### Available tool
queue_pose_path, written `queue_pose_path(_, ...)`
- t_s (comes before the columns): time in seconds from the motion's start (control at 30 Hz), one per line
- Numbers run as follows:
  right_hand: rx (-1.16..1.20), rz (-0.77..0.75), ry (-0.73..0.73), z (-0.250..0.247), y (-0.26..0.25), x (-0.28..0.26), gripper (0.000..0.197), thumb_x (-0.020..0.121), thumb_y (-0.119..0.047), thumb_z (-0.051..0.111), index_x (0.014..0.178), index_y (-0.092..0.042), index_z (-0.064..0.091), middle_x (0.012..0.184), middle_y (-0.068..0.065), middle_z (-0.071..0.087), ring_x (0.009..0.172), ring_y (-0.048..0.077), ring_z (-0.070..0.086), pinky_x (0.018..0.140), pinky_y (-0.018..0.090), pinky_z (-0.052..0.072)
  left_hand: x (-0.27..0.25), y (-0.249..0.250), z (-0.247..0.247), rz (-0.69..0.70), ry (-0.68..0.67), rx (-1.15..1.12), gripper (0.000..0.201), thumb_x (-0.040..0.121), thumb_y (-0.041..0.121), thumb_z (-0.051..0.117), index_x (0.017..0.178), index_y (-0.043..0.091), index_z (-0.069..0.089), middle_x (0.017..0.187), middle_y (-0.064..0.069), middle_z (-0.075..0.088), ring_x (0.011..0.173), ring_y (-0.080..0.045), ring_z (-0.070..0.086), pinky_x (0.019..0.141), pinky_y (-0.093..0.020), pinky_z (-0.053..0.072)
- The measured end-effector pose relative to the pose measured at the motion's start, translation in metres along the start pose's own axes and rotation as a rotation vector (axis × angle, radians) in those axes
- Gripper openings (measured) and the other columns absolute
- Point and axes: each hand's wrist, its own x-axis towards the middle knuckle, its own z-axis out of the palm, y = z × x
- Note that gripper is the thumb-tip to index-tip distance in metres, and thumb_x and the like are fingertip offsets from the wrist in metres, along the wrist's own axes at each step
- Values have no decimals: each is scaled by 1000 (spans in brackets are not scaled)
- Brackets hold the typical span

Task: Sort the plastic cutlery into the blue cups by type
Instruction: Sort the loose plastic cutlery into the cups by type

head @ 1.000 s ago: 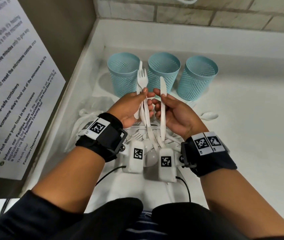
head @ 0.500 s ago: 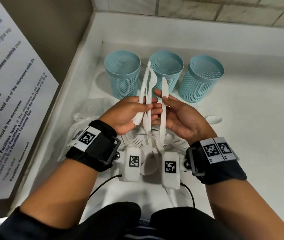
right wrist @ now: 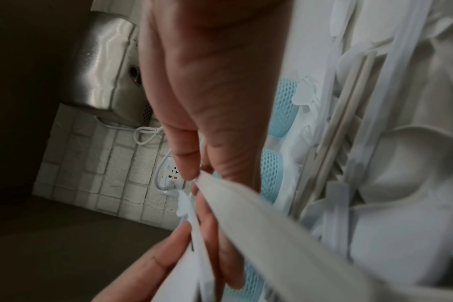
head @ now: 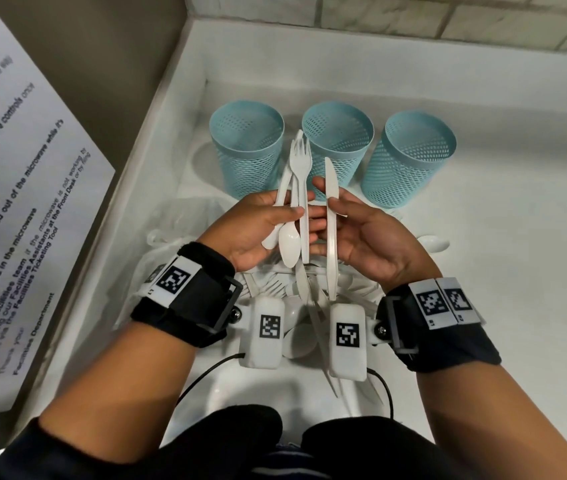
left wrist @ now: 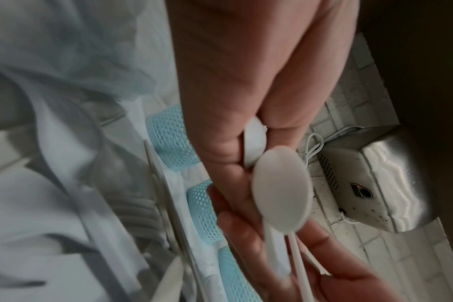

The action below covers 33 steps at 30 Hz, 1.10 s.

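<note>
Three blue mesh cups stand in a row at the back: left cup (head: 247,147), middle cup (head: 337,143), right cup (head: 410,157). All three look hollow from above. My left hand (head: 268,220) grips a small bundle of white cutlery: a fork (head: 301,174) with tines up, a spoon (head: 289,242) (left wrist: 282,192) with its bowl down, and one more handle. My right hand (head: 354,223) pinches a white knife (head: 331,223) (right wrist: 259,214) upright. Both hands hover just in front of the cups, above a pile of white cutlery (head: 296,292).
The white counter (head: 500,237) sits in a corner, with a tiled wall behind and a panel with a printed notice (head: 15,209) on the left. One loose spoon (head: 434,243) lies right of my hands. A clear plastic bag (head: 178,223) lies at the left.
The bundle in my left hand has turned, so the fork's tines face up and the spoon's bowl hangs down. The knife in my right hand has stayed upright.
</note>
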Motion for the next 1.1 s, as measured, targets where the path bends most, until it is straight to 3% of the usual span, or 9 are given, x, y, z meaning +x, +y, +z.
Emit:
queue_pose_path(0.2, -31, -10, 15, 2, -2, 0, 28, 96, -10, 38, 114, -18, 57, 107, 11, 64, 88, 27, 63, 77, 45, 54, -1, -2, 1, 21, 33, 50, 24, 89, -6, 48, 109, -1, 59, 92, -13, 71, 81, -23, 71, 69, -38, 59)
queue_pose_path(0.37, -71, -66, 105, 8, -7, 0, 16, 96, -6, 39, 99, -12, 54, 89, 9, 68, 74, 24, 67, 67, 42, 57, -5, -5, 2, 91, 82, 136, 21, 88, -8, 49, 102, 1, 63, 83, -9, 73, 74, -20, 72, 70, -31, 59)
queue_pose_path(0.53, -317, -241, 219, 26, -33, 5, 16, 96, -3, 41, 91, -16, 49, 92, 10, 68, 86, 24, 68, 80, 43, 55, -10, -1, 2, 199, 170, 87, 15, 88, -2, 54, 94, 7, 64, 78, -4, 74, 71, -18, 71, 71, -30, 58)
queue_pose_path(0.6, -425, -342, 256, 37, -45, 9, 17, 96, -4, 42, 91, -17, 50, 90, 8, 67, 83, 22, 69, 76, 38, 56, -11, 2, 2, 239, 207, 62, 13, 88, 0, 54, 97, 5, 63, 78, -3, 74, 70, -18, 71, 68, -29, 58)
queue_pose_path(0.7, -515, -537, 329, 55, -63, 14, 19, 95, 0, 43, 96, -18, 48, 90, 6, 61, 73, 18, 70, 67, 33, 58, -15, 7, 0, 295, 247, 59, 14, 89, 3, 56, 99, 8, 64, 81, -2, 74, 72, -18, 71, 66, -26, 58)
queue_pose_path(0.87, -536, -807, 419, 66, -78, 20, 32, 93, 4, 42, 115, -19, 34, 92, 7, 57, 79, 20, 71, 71, 36, 56, -17, 8, -2, 314, 290, 56, 13, 89, 8, 57, 99, 9, 65, 80, -2, 74, 71, -17, 71, 64, -25, 57)
queue_pose_path(1.0, -511, -930, 420, 73, -82, 33, 63, 87, 11, 35, 139, -21, 20, 90, 10, 56, 85, 24, 70, 71, 39, 56, -18, 7, -3, 326, 316, 53, 12, 89, 10, 57, 99, 9, 65, 77, -1, 74, 70, -16, 71, 68, -28, 57)
queue_pose_path(1.1, -536, -977, 415, 81, -75, 53, 67, 82, 12, 39, 141, -13, 22, 96, 20, 56, 89, 33, 67, 73, 34, 57, -18, 6, -4, 345, 342, 39, 12, 90, 11, 57, 99, 10, 65, 75, 0, 74, 69, -16, 71, 68, -28, 57)
